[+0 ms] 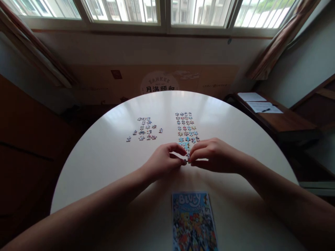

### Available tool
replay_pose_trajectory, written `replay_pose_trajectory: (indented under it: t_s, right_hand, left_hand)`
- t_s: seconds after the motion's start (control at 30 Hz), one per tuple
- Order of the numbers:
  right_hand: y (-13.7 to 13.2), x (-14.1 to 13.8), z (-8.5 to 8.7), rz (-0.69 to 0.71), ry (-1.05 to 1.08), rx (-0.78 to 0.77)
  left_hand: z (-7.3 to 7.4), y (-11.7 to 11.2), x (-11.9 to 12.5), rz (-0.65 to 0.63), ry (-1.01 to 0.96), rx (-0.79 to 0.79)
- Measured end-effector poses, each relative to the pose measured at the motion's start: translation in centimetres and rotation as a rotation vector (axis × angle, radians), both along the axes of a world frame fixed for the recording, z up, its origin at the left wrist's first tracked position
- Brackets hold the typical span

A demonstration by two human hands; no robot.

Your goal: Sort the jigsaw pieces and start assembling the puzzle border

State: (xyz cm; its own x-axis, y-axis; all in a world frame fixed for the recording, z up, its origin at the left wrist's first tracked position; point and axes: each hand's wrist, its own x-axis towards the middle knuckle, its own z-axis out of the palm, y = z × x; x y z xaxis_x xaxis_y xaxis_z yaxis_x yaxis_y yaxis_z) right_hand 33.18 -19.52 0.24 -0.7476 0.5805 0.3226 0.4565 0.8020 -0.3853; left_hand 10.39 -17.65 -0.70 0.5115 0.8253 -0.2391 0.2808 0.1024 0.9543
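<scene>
My left hand (166, 157) and my right hand (209, 155) meet near the middle of the white table. Their fingertips pinch small jigsaw puzzle pieces (187, 161) from either side, low on the tabletop. Just beyond the fingers lie joined light-blue pieces (184, 144), partly hidden by my hands. Loose puzzle pieces (185, 128) stand in rows behind them, set apart from one another. Farther left is a second, looser group of puzzle pieces (148, 127).
A colourful "Bluey" picture sheet (194, 219) lies on the round white table (104, 164) at the near edge. Beyond the table are a wall and windows. On the right, papers (264, 107) and a pen (266, 110) rest on a brown wooden desk (295, 120).
</scene>
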Motion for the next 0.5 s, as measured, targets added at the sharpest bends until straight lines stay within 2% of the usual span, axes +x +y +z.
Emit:
replay_pose_trajectory:
  t_s: [0.5]
  right_hand:
    - [0.11,0.35,0.57,0.012,-0.036,-0.013]
  left_hand:
    - [-0.21,-0.02,0.48,-0.046,-0.020,0.037]
